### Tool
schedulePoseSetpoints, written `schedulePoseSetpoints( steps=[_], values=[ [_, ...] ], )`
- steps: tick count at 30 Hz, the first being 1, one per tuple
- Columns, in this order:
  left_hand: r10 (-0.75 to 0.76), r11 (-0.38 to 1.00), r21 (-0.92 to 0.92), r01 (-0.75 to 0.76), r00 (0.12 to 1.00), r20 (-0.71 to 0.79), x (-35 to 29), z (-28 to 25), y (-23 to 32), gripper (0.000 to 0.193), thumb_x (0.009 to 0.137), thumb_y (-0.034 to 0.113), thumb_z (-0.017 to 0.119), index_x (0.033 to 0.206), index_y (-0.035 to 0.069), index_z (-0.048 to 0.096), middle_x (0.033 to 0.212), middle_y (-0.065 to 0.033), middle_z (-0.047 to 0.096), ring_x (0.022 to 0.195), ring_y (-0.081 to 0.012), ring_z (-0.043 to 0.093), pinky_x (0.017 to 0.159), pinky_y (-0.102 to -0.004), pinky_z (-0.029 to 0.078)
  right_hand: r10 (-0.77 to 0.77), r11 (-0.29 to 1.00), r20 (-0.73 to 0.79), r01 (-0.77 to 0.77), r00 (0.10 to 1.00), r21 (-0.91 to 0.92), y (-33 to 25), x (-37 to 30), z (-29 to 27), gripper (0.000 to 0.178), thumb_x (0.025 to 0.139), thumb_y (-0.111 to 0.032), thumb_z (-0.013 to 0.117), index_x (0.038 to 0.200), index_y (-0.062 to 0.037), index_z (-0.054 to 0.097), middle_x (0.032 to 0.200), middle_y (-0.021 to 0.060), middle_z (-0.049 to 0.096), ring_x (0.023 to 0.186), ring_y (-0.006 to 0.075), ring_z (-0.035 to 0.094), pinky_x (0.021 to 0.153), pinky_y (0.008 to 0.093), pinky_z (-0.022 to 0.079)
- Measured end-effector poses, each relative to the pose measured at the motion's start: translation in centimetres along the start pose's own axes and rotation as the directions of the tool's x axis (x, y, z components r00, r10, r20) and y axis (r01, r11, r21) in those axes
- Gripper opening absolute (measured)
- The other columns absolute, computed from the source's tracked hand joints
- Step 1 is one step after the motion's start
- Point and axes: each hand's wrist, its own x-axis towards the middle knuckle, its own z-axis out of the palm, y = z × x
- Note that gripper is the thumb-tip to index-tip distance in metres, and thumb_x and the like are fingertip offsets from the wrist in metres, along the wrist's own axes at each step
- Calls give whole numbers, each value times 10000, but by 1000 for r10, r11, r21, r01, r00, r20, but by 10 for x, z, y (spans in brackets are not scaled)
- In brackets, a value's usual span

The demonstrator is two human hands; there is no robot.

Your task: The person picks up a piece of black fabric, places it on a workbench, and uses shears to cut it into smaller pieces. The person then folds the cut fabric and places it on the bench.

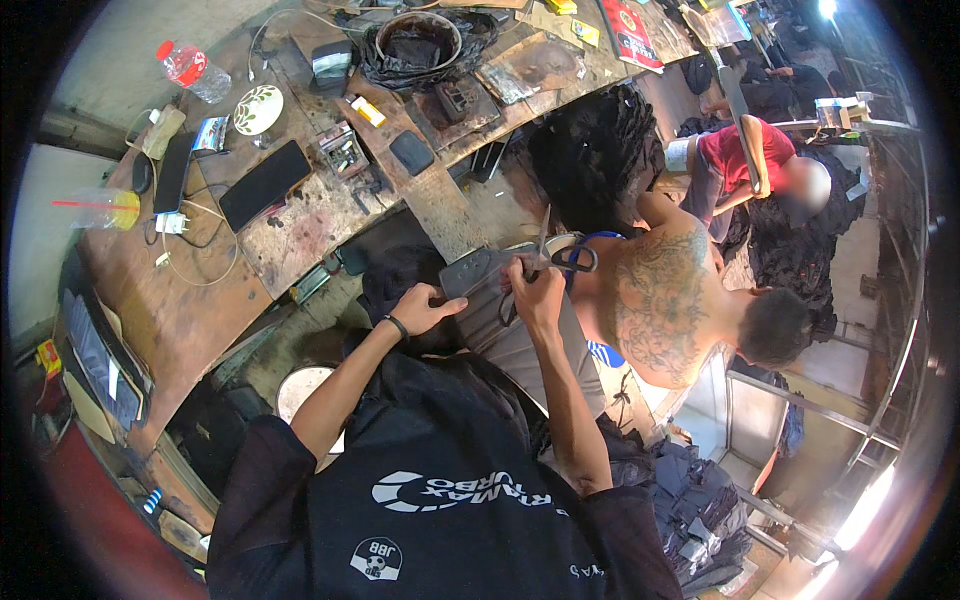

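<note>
In my right hand (536,292) is a pair of scissors (543,232), the fingers closed round it. Its pointed metal blades stick up past the knuckles toward the table, and dark handle loops show on both sides of the hand. Under that hand a grey piece of cloth (550,368) stretches over my lap. My left hand (420,310), with a dark band at the wrist, is at the left edge of the cloth. Its thumb reaches out to the right, apart from the curled fingers, and no held thing shows between them.
A stained wooden table (310,225) curves around ahead and left, bearing phones, cables, a bottle (195,72) and a bucket rim (418,38). Close on my right sits a bare-backed person (655,290); another in red (735,160) is beyond. Dark cloth pieces (695,510) pile up at lower right.
</note>
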Motion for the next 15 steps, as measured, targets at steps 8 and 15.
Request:
schedulePoseSetpoints(
  steps=[8, 15],
  values=[
    [64, 998, -19, -63, 997, 47, 7, -12, -4, 863, 824, 684, 807, 1290, -37, 716, 1253, -239, 750, 1145, -361, 728, 990, -430, 544, -14, 998, 71, 10, 997, 63, 7, 10, -4, 230, 1023, -118, 668, 987, 100, 732, 798, 143, 774, 693, 193, 768, 622, 334, 619],
    [79, 996, 41, -75, 994, -81, 0, -21, 1, 687, 889, 612, 782, 1121, -30, 704, 1004, -191, 737, 935, -298, 708, 847, -412, 548, 58, 995, 133, -68, 989, 69, 0, 21, -7, 253, 977, -180, 710, 924, 63, 761, 751, 147, 774, 687, 239, 783, 638, 385, 590]
  ],
)
